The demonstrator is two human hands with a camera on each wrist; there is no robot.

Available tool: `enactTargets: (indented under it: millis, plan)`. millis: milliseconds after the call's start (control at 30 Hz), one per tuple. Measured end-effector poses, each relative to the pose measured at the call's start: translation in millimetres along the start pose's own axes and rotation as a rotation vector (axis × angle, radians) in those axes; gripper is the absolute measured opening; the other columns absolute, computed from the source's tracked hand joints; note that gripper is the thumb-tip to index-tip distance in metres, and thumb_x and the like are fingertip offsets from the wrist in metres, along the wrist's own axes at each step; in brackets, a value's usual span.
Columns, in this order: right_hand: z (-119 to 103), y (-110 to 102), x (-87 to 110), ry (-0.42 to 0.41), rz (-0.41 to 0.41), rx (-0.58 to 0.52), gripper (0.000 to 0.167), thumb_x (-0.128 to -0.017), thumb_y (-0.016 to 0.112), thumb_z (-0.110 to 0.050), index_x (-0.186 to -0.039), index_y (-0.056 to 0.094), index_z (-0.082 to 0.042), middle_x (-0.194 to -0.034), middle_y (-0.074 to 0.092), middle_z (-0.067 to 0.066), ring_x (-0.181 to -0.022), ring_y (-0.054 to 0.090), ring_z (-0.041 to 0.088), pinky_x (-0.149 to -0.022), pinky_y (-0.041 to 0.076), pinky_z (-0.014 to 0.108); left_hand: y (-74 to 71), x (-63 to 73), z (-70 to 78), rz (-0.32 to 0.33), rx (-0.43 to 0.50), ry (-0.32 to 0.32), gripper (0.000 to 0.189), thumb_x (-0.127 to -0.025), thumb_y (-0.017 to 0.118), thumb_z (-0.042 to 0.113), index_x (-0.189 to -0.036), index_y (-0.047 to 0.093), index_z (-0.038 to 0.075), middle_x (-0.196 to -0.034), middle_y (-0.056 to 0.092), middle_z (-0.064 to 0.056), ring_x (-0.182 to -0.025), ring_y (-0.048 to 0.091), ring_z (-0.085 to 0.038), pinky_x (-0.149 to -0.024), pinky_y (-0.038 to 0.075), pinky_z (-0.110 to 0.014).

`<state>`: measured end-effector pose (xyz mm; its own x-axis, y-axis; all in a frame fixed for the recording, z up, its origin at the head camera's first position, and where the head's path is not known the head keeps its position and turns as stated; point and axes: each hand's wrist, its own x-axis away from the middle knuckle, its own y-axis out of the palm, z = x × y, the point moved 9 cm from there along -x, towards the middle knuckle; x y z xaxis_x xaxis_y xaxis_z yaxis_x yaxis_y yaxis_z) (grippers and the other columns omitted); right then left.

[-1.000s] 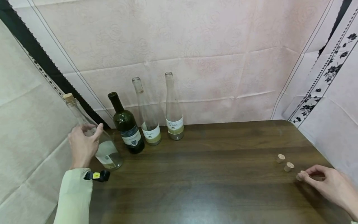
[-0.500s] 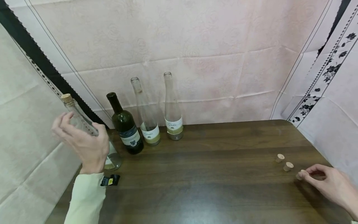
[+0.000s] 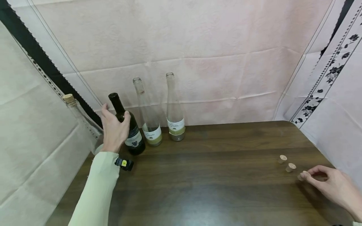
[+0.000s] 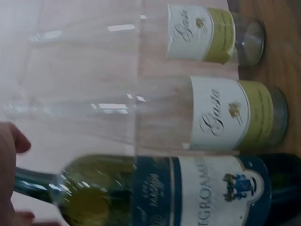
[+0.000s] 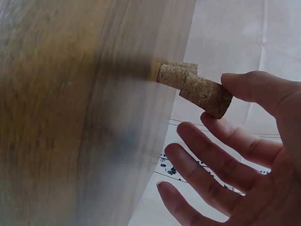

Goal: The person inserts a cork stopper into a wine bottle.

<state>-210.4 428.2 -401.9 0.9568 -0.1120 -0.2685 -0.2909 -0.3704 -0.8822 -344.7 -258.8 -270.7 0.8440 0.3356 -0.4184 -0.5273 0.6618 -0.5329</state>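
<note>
My left hand (image 3: 114, 130) is spread at the dark green wine bottle (image 3: 134, 138), overlapping its shoulder in the head view. In the left wrist view, the fingers stand apart to either side of the bottle's neck (image 4: 33, 182). Behind my left forearm is a clear bottle with a cork stopper (image 3: 68, 98) in its mouth, its lower part hidden. My right hand (image 3: 329, 185) pinches a cork (image 5: 207, 95) between thumb and index finger, the other fingers loosely extended. Two more corks, one nearer (image 3: 290, 167) and one farther (image 3: 282, 159), stand on the table beside it.
Two slim clear bottles, one left (image 3: 152, 133) and one right (image 3: 176, 124), stand uncorked to the right of the green one, along the table's back edge. Pale patterned cloth (image 3: 212, 62) hangs behind and at both sides of the wooden table (image 3: 215, 175).
My left hand has let go of the corked clear bottle, lifted away, and moved right to the green wine bottle. My right hand with its cork has stayed in place.
</note>
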Motion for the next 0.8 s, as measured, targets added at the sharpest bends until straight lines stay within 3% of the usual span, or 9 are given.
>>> enactTargets:
  millis: [200, 333, 467, 800]
  plan:
    - [0.5, 0.6, -0.2, -0.013, 0.001, 0.001, 0.02, -0.088, 0.078, -0.038, -0.083, 0.072, -0.02, -0.087, 0.078, 0.01, -0.072, 0.04, -0.024, -0.058, 0.034, 0.022, 15.2, -12.1, -16.2, -0.034, -0.027, -0.042, 0.074, -0.101, 0.042, 0.055, -0.152, 0.027, 0.003, -0.151, 0.039, -0.029, -0.137, 0.043, -0.044, -0.114, 0.037, -0.058]
    - [-0.4, 1.6, -1.1, -0.013, 0.0, -0.002, 0.02, -0.088, 0.079, -0.039, -0.082, 0.071, -0.021, -0.087, 0.077, 0.01, -0.073, 0.041, -0.023, -0.058, 0.034, 0.022, 23.1, -13.5, -26.0, -0.08, -0.052, -0.046, 0.078, -0.101, 0.039, 0.063, -0.146, 0.034, -0.001, -0.142, 0.043, -0.029, -0.127, 0.046, -0.043, -0.109, 0.038, -0.06]
    - [-1.3, 2.1, -1.6, -0.014, 0.005, -0.004, 0.02, -0.088, 0.079, -0.038, -0.082, 0.071, -0.02, -0.087, 0.077, 0.009, -0.073, 0.039, -0.024, -0.058, 0.034, 0.022, 25.7, -13.8, -30.1, -0.105, -0.053, -0.026, 0.081, -0.1, 0.038, 0.067, -0.145, 0.038, 0.0, -0.144, 0.043, -0.028, -0.129, 0.044, -0.043, -0.111, 0.036, -0.063]
    - [-0.7, 1.6, -1.7, -0.009, 0.006, -0.016, 0.021, -0.089, 0.078, -0.038, -0.084, 0.072, -0.019, -0.089, 0.078, 0.012, -0.075, 0.038, -0.026, -0.059, 0.033, 0.021, 21.6, -11.6, -24.8, -0.125, -0.096, 0.003, 0.071, -0.104, 0.034, 0.06, -0.144, 0.042, 0.002, -0.146, 0.045, -0.028, -0.137, 0.042, -0.046, -0.113, 0.034, -0.065]
